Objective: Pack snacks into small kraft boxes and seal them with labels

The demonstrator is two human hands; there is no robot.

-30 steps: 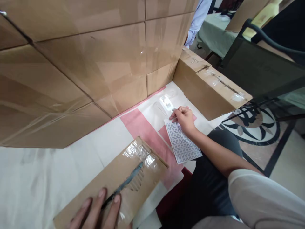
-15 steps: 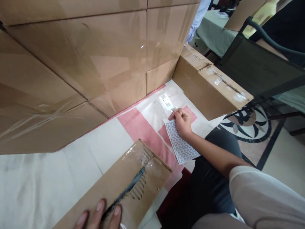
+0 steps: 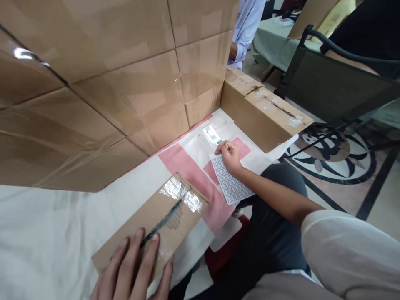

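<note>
My left hand (image 3: pixel 134 266) lies with spread fingers on top of a small cardboard box (image 3: pixel 162 250). The box has a dark torn slit (image 3: pixel 165 218) and shiny clear tape (image 3: pixel 173 187) at its far end. The thumb shows at the box's near side. With fingers pinched together, my right hand (image 3: pixel 231 157) is at the top edge of a white sheet of labels (image 3: pixel 233 187), printed with rows of small blue-outlined rectangles. The fingertips' exact contact is hard to see. Just beyond them lies a small shiny white packet-like item (image 3: pixel 211 135).
Stacked taped cartons (image 3: pixel 131 91) form a wall along the table's far side. A long carton (image 3: pixel 256 116) stands at the right edge. White and pink cloth (image 3: pixel 184 162) covers the table. Beyond are a dark chair (image 3: pixel 337 83) and another person's blue sleeve (image 3: pixel 246 33).
The view has shifted, showing more of my left hand and the small box. Both hands keep about the same positions on their things. Another person's forearm has come into view.
</note>
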